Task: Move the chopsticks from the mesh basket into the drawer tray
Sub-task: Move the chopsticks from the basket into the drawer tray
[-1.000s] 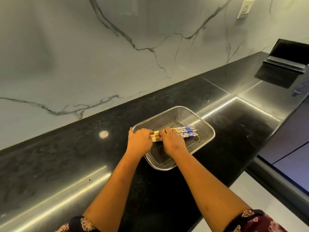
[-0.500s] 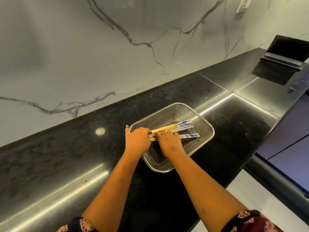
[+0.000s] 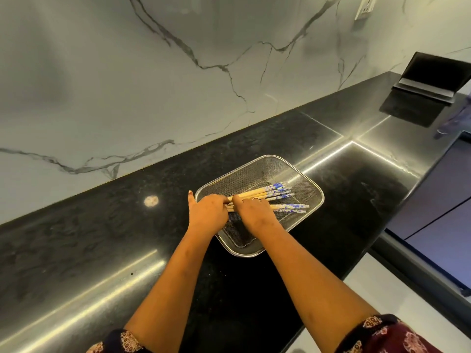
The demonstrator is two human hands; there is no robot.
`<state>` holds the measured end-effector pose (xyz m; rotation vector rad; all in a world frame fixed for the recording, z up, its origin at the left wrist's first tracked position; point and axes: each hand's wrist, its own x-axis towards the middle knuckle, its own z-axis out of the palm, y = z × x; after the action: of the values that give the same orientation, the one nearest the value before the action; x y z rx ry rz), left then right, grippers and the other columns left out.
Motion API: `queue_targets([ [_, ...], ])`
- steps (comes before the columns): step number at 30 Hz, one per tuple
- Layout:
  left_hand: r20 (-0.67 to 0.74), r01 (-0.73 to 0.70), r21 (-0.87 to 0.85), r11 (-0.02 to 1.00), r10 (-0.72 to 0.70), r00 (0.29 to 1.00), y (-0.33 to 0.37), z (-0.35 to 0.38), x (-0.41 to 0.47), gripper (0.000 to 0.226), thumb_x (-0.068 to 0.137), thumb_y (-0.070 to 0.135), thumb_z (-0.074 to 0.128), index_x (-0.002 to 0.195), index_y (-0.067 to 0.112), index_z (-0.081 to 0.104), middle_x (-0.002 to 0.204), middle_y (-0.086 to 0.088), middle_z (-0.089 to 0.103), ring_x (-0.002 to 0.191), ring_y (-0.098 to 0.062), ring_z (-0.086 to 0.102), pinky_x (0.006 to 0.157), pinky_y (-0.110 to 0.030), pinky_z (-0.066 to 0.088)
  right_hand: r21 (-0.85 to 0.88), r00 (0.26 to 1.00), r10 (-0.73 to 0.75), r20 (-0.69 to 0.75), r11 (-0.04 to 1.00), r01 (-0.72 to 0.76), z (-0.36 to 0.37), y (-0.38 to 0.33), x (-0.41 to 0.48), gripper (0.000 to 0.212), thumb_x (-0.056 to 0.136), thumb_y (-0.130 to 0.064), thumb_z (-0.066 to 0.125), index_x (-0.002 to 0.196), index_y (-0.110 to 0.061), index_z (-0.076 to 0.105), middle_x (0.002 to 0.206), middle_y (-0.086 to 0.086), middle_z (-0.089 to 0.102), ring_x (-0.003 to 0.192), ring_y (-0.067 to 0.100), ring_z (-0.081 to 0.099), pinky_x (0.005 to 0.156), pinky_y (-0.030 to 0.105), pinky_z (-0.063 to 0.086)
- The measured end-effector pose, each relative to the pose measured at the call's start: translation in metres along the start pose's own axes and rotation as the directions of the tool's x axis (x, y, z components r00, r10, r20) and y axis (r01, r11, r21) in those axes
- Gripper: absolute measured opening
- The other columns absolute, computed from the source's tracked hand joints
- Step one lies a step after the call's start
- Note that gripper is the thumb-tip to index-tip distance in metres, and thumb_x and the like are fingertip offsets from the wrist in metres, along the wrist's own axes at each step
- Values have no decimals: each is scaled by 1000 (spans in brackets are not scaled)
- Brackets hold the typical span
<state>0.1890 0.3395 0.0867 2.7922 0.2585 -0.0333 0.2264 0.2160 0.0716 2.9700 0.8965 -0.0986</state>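
Hands (image 3: 207,211) (image 3: 253,212) clasping chopsticks (image 3: 276,193) in mesh basket (image 3: 316,197), fingers curled, black counter (image 3: 102,238) around.

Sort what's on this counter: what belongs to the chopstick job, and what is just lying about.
Job: chopsticks, mesh basket holding them, left hand and right hand gathering them.

Lying about: black folded stand on the counter's far end, wall socket.
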Motion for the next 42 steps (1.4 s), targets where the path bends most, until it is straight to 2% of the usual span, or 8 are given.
queue_targets([
  [2,7,-2,-1,1000,2,1000,1,0,-2,29,94,21,42,114,27,62,113,4,65,109,-15,57,115,-55,-5,12,999,-12,30,1000,12,0,2,1,24,100,-14,31,120,-12,44,114,13,65,103,33,60,81,42,41],
  [4,9,-9,10,1000,9,1000,3,0,-4,30,93,20,41,112,26,63,112,4,66,108,-16,58,114,-55,-5,28,999,-25,23,999,25,0,2,-1,23,100,-17,32,120,-12,41,109,13,66,95,32,62,71,38,39],
  [6,8,-13,29,999,13,1000,3,1,-8,29,92,20,41,110,25,64,110,4,66,106,-16,58,114,-55,-5,32,1000,-23,-3,999,23,1,1,-2,23,99,-17,34,121,-11,38,105,12,66,89,33,63,67,37,37],
  [14,-15,-1,1,1000,1,1000,0,3,-14,29,91,17,41,108,23,63,111,3,65,108,-15,57,114,-55,-7,0,1000,19,-19,1000,-19,1,4,-2,21,98,-9,36,118,-10,40,105,12,65,91,32,63,71,41,45],
  [17,-29,-2,-15,1000,2,1000,-2,3,-12,29,90,15,42,109,22,62,113,3,63,109,-16,57,114,-55,-7,24,998,47,-49,999,-46,1,6,0,21,97,-9,37,117,-10,40,105,11,65,90,32,63,67,39,40],
  [20,-1,-3,19,1000,3,1000,-3,3,-8,28,89,15,45,111,22,62,115,2,62,111,-16,56,114,-55,-6,15,999,40,-24,999,-39,4,9,1,20,97,-13,36,116,-9,43,105,12,65,91,31,62,68,38,39],
  [29,2,-17,92,996,17,1000,-3,7,0,29,89,18,47,114,22,59,115,3,62,112,-16,55,114,-56,-6,63,994,25,-109,998,-18,8,11,4,19,96,-16,40,115,-12,40,96,9,67,80,29,63,61,37,40],
  [42,48,-65,171,983,58,997,-1,6,0,22,88,19,49,104,22,65,114,6,58,115,-17,50,112,-61,3,56,992,39,-120,998,-32,3,9,1,16,96,-11,40,110,-12,48,96,9,67,83,30,64,63,37,44],
])
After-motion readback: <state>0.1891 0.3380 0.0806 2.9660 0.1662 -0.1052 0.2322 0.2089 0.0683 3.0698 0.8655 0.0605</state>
